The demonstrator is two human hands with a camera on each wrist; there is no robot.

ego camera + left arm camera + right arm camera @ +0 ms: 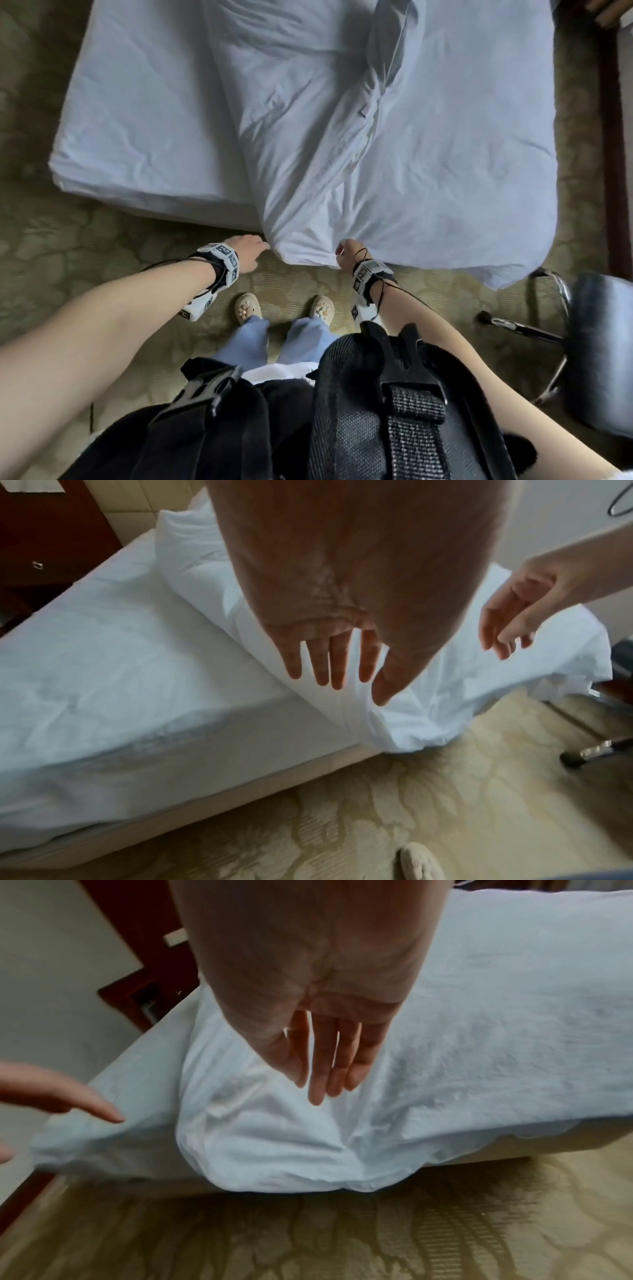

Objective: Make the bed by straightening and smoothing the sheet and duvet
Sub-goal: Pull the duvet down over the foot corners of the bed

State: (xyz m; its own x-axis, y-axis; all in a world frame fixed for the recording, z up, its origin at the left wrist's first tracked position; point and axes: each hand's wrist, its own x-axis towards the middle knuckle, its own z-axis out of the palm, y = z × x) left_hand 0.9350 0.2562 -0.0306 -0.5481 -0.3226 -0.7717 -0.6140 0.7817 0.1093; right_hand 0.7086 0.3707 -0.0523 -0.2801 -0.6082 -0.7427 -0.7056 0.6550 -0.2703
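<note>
A white duvet (394, 144) lies rumpled and folded over on the right half of the bed, its bunched corner (274, 1150) hanging over the foot edge. The white fitted sheet (137, 113) shows bare on the left half. My left hand (251, 250) reaches with straight fingers (329, 666) toward the left side of that corner. My right hand (346, 251) hovers at the corner's right side, its fingers (322, 1074) straight and holding nothing. In the left wrist view the right hand (510, 615) hangs relaxed above the duvet (462, 669).
Patterned beige carpet (102, 240) surrounds the foot of the bed. A chair with chrome legs (596, 342) stands close at the right. Dark wooden furniture (613, 137) runs along the bed's right side. My feet in slippers (248, 306) stand just short of the bed.
</note>
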